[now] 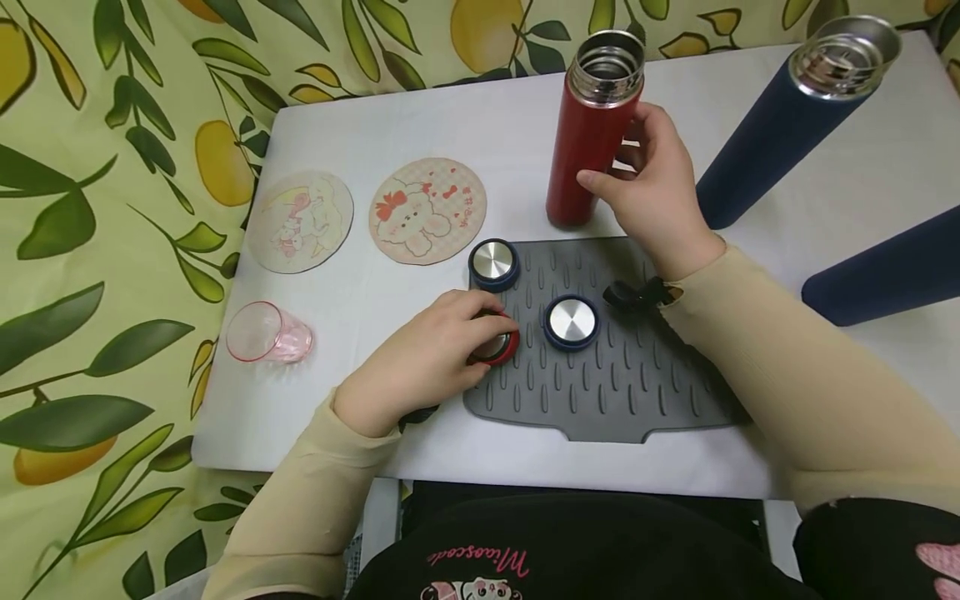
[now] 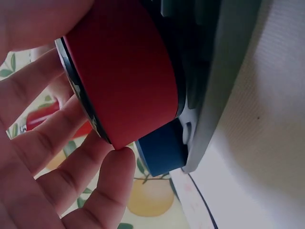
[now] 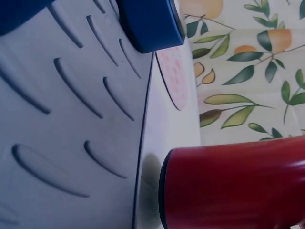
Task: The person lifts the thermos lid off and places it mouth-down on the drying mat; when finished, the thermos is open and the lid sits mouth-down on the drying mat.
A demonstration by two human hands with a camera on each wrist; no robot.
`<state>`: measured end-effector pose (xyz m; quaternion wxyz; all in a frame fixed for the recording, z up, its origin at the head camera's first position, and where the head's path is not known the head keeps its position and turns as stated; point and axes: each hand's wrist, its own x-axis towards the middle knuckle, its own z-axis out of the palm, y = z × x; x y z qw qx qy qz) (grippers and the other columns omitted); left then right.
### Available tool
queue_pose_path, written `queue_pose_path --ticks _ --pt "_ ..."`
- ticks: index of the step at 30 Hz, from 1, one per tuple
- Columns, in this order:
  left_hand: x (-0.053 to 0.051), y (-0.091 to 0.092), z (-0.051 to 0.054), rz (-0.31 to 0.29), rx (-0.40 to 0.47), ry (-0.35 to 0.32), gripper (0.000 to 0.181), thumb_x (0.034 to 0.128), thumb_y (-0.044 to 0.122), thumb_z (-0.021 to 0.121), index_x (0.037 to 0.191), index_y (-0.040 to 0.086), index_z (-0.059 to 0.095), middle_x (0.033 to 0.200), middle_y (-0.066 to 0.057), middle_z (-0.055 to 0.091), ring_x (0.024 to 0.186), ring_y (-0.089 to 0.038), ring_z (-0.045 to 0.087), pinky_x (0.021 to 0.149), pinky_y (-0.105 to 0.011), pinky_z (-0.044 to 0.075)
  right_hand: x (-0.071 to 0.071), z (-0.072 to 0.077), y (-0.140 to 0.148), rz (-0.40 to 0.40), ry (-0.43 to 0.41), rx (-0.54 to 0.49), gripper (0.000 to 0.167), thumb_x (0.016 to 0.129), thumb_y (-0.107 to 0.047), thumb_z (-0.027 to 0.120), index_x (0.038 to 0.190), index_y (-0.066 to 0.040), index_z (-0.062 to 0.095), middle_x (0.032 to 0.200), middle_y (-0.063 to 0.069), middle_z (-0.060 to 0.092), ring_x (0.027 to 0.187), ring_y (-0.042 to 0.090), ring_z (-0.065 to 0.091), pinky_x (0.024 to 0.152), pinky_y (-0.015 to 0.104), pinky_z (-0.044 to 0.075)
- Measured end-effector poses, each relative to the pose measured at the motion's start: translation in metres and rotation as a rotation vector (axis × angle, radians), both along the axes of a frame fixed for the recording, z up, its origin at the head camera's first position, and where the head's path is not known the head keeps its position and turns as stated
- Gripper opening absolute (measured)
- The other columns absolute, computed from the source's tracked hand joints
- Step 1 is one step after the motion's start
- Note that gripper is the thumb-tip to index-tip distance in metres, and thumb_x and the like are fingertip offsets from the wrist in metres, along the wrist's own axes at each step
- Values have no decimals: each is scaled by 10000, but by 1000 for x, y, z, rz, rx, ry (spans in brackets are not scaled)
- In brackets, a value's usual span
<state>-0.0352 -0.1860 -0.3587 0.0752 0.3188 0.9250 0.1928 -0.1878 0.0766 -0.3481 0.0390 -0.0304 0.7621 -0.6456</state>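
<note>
My left hand (image 1: 425,356) holds a red bottle lid (image 1: 504,348) at the left edge of the grey ridged mat (image 1: 600,383). In the left wrist view the thumb and fingertips lie round the side of the red lid (image 2: 128,71), which sits on the mat. Behind the mat, my right hand (image 1: 663,187) grips an uncapped red thermos bottle (image 1: 588,158), thumb in front and fingers at its right side. That red bottle (image 3: 233,186) stands upright on the table just past the mat's edge. Two blue lids with silver tops, one farther back (image 1: 493,263) and one nearer (image 1: 572,322), rest on the mat.
An uncapped blue bottle (image 1: 780,133) stands at the right, with another blue bottle (image 1: 892,262) partly out of view. Two round coasters, one pale (image 1: 302,221) and one pink (image 1: 427,211), lie at the back left. A pink glass (image 1: 288,337) stands near the left edge.
</note>
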Motion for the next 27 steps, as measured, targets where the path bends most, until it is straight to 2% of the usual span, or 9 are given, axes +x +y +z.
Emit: queue_pose_path --ticks 8,15,23,27 --pt "-2 6 -4 -21 -9 15 461 895 -8 807 1334 130 777 1372 -116 672 1278 -333 637 1151 -444 521 -3 -2 -4 49 -27 81 793 1007 -4 762 1672 -207 383 1671 58 508 1512 251 575 1242 395 473" --pt "-2 10 -6 -37 -2 49 369 923 4 801 1275 115 802 1299 -85 702 1199 -310 660 1093 -430 540 -4 -2 -2 77 -27 130 808 1011 -31 763 1688 -211 360 1676 71 495 1528 245 563 1258 386 455" --pt "-2 10 -4 -18 -10 27 428 913 11 831 1329 94 772 1332 -101 697 1256 -323 656 1148 -432 522 -7 -4 3 100 -25 162 828 1007 -80 782 1697 -230 349 1685 56 493 1524 246 557 1254 409 469" --pt "-2 9 -4 10 -7 -6 525 910 21 842 1417 101 731 1407 -112 670 1293 -320 654 1156 -431 527 -2 -3 7 98 -45 186 890 1006 -96 787 1732 -288 308 1745 16 441 1566 247 511 1277 438 443"
